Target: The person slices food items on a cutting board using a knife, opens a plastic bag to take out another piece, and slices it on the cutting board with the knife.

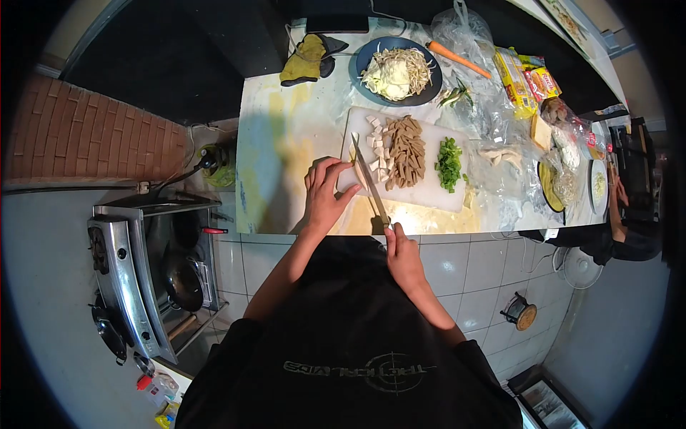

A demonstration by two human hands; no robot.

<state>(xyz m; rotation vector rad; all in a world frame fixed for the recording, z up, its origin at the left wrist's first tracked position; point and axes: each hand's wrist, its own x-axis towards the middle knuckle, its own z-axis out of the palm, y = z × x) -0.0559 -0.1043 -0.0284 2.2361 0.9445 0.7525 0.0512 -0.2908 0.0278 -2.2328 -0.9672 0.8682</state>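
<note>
My right hand [405,259] is wrapped round the handle of a long knife [371,181], whose blade points up and left across the left part of a white cutting board [436,196]. Beside the blade, my left hand [329,191] has its fingertips on a thin pale piece of food [359,169] at the board's left edge, thumb near the blade. On the board lie small white cubes [379,154], a pile of brown strips [406,154] and chopped green pieces [449,164].
Behind the board stands a dark plate [366,53] of sprouts and shredded cabbage, with a carrot [459,58] to its right. Yellow packets [516,82] and plastic bags lie farther right. A yellow-black cloth [305,61] is at back left, a stove [123,286] at left. Another person's arm [616,204] shows at far right.
</note>
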